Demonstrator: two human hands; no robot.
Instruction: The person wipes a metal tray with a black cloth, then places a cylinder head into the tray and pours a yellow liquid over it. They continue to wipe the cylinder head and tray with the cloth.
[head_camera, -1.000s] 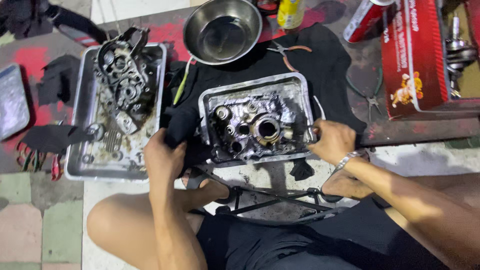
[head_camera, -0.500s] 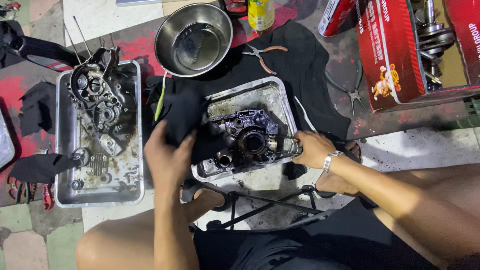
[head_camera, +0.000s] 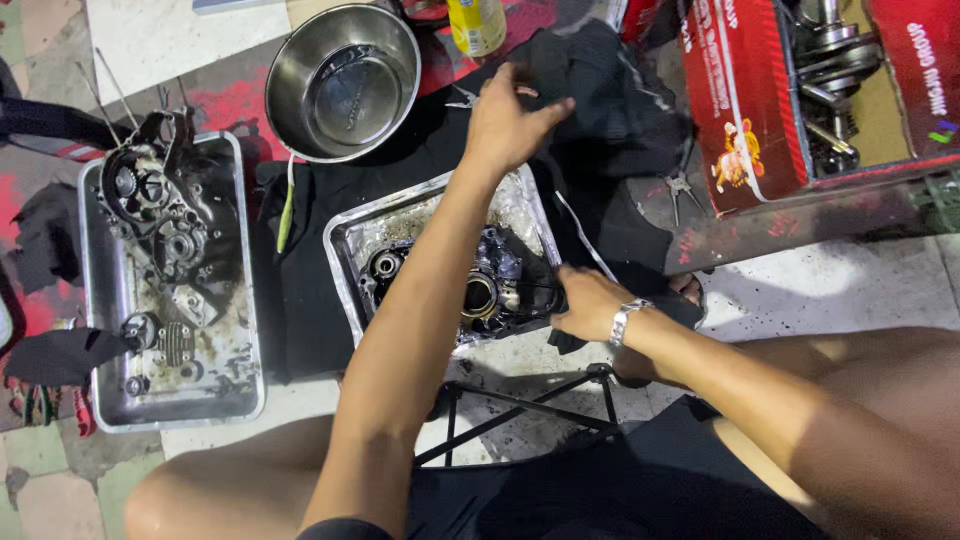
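Note:
A greasy engine case half (head_camera: 490, 290) lies in a metal tray (head_camera: 345, 240) in front of me, on a black cloth (head_camera: 300, 300). My right hand (head_camera: 585, 300), a watch on its wrist, rests on the right edge of the engine case and grips it there. My left hand (head_camera: 505, 125) is stretched forward over the far end of the tray, fingers spread, hovering above pliers (head_camera: 462, 97) on the dark cloth. My left forearm crosses over the tray and hides part of the case.
A second metal tray (head_camera: 240, 390) at the left holds another engine case half (head_camera: 165, 210) and small parts. A steel bowl (head_camera: 340, 80) and a yellow bottle (head_camera: 475, 22) stand at the back. A red cardboard box (head_camera: 745, 110) with a crankshaft (head_camera: 835, 70) sits at right.
My left hand left the near left side of the engine tray and reached forward past its far end. My right hand stayed on the case's right edge. The view moved closer.

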